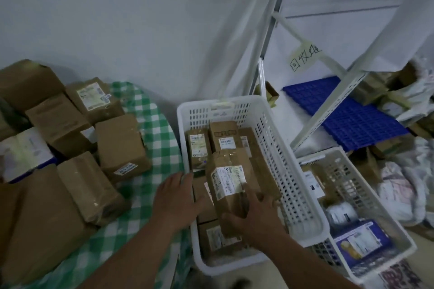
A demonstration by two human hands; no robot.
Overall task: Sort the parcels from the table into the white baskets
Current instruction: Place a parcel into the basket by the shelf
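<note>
A brown cardboard parcel (231, 180) with a white label stands tilted inside the near white basket (303, 197), on top of several other brown parcels. My right hand (254, 217) grips its lower end, fingers curled round it. My left hand (179, 197) rests flat over the basket's left rim, fingers straight, touching the parcel's left side. A heap of brown parcels (122, 148) lies on the table with the green checked cloth (155, 129) to the left. A second white basket (385, 213) at the right holds a blue box and other packets.
A white metal shelf frame (328, 110) rises behind the baskets, with a blue plastic pallet (352, 117) and more packages under it. White bags (399, 192) lie on the floor at the far right. A white wall stands behind the table.
</note>
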